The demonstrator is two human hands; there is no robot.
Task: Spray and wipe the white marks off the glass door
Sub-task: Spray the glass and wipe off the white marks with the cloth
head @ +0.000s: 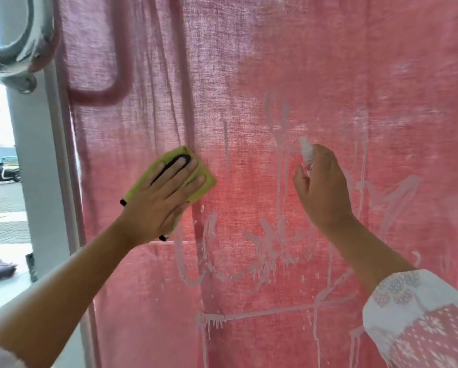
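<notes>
Spraying appears under way: the right hand [322, 187] grips a small clear spray bottle [307, 152] near dripping white marks [270, 251] on the pink-curtained glass door [249, 62], while the left hand [164, 197] presses flat-fingered on a yellow-green cloth [198, 187] at left. Wiping rightward likely follows.

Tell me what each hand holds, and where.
The right hand grips a spray bottle round its body; the left hand presses flat on a yellow cloth.

Upper glass door [275, 62] open; handle [23, 57] prob. juts at top left
</notes>
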